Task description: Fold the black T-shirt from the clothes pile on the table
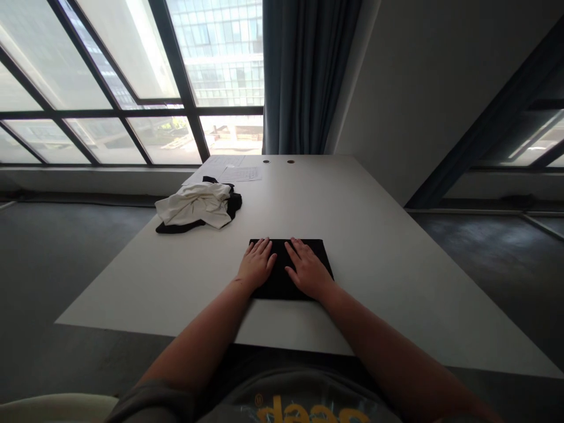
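Note:
A flat black rectangle (282,285), perhaps a folded black cloth, lies near the front edge of the white table. I cannot make out its exact kind. My left hand (258,262) rests flat on its left side, fingers stretched forward. On its right side lies my right hand (308,269), palm down with the fingers spread. Both hands press on top of it and grip nothing. Part of its surface is hidden under them. Farther off to the left is a crumpled white garment (198,202), with black cloth (235,204) showing beneath and beside it.
The white table (374,282) stretches away toward the window (229,59) and a blue-grey curtain (304,76). Printed papers (241,174) lie at its far left. Two round holes are near the far edge. At lower left a pale chair edge (61,405) shows.

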### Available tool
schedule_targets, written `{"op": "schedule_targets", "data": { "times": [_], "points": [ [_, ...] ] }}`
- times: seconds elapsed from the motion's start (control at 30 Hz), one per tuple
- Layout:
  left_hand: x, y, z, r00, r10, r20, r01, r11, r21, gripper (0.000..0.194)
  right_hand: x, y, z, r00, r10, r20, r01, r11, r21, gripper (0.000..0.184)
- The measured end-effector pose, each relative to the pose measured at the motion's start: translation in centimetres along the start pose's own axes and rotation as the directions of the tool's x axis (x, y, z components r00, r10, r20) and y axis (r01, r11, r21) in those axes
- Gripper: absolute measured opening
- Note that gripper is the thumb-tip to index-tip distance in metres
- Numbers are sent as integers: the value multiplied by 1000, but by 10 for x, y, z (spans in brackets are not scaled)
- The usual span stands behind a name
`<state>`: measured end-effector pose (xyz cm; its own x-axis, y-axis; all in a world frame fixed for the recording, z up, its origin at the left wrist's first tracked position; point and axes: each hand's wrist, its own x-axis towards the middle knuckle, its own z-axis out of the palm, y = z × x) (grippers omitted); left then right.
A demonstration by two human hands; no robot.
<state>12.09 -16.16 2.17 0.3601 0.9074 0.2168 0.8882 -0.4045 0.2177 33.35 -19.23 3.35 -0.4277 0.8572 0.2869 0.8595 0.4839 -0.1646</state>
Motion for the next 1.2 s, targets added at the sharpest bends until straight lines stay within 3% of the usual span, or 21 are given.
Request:
{"op": "schedule_targets", "data": {
  "times": [0.13, 0.3, 0.57, 0.77, 0.97, 1.2],
  "points": [
    [2, -17, 4, 997, -76, 22, 77, 997, -25, 54, 6, 8, 9, 980, 95, 175, -92, 995, -25, 67],
    [3, -36, 15, 996, -89, -4, 88, 987, -133, 56, 7, 22, 12, 960, 197, 200, -193, 980, -41, 68],
    [2, -39, 18, 992, -121, 22, 123, 965, -231, 57, 1, 45, 23, 914, 391, 113, -388, 921, -49, 74],
    [3, -37, 13, 989, -133, 58, 144, 949, -282, 59, -2, 53, 29, 896, 441, 49, -441, 897, -3, 80],
    [3, -38, 12, 989, -128, 71, 144, 940, -309, 61, -6, 55, 24, 854, 520, 2, -520, 853, -44, 69],
    [3, -41, 13, 989, -124, 76, 142, 938, -315, 60, -7, 62, 25, 894, 442, -73, -447, 887, -112, 61]
  ]
}}
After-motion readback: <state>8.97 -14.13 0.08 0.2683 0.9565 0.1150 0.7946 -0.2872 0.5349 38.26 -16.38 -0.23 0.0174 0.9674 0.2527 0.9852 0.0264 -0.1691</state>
